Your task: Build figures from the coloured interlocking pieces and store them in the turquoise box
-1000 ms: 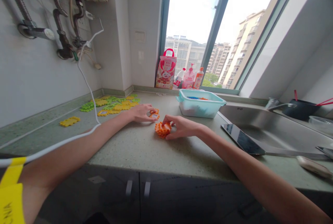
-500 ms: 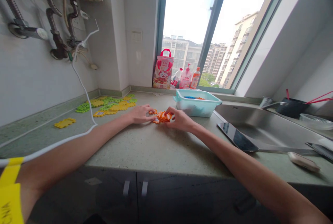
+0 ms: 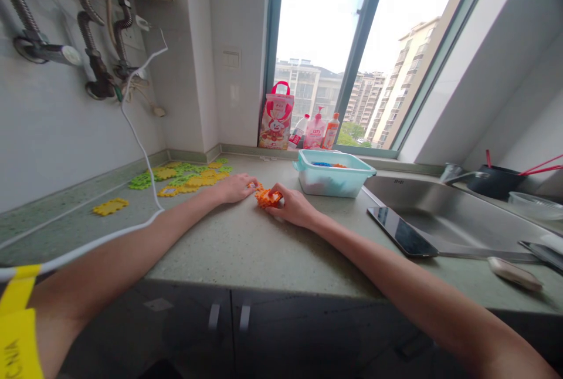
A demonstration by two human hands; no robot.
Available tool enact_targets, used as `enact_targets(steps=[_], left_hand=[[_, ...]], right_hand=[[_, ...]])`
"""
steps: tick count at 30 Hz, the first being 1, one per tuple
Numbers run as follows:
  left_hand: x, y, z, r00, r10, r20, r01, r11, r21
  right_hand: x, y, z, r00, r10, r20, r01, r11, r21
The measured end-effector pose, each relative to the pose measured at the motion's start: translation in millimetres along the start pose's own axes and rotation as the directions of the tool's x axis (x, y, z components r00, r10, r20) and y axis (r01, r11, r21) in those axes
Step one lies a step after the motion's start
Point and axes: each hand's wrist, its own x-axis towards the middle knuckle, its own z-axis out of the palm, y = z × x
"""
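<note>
Orange jagged-edged interlocking pieces (image 3: pixel 267 198) are gripped between the thumb and fingers of my right hand (image 3: pixel 294 207), just over the middle of the counter. To their left, my left hand (image 3: pixel 236 188) rests low on the counter, its fingertips curled on another orange piece (image 3: pixel 254 185). That piece is mostly covered by the fingers. Yellow and green pieces (image 3: pixel 197 180) of the same jagged kind lie spread on the counter behind and left of my left hand. A lone yellow piece (image 3: pixel 110 207) lies farther left.
A light-blue plastic basin (image 3: pixel 336 182) with blue and orange pieces inside stands behind my right hand. A phone (image 3: pixel 401 231) lies on the edge of the steel sink (image 3: pixel 453 215). A white cable (image 3: pixel 143 153) crosses the left side. Bottles (image 3: pixel 315 132) line the windowsill.
My right hand has moved slightly left and turned, carrying the orange pieces with it. My left hand has drawn back a little from them to the smaller orange piece.
</note>
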Motion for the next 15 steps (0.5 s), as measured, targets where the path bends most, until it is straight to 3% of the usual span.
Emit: enact_targets(steps=[5,9,15], left_hand=[[0.5,-15.1,-3.8,0.986,-0.123,-0.116,0.099,0.977,-0.191],[0.0,-9.0,-12.3,0.969,-0.082,-0.234,-0.037,0.885,-0.464],[-4.1,12.0,-16.1,0.978,0.035,-0.207,-0.164,0.746,-0.645]], right_hand=[[-0.1,-0.7,-1.9,1.0,0.01,-0.004,-0.01,1.0,0.028],[0.4,-3.2,-3.6,0.999,0.032,-0.013,-0.031,0.995,0.094],[-0.8,1.5,-5.4,0.997,0.077,-0.026,-0.069,0.971,0.23]])
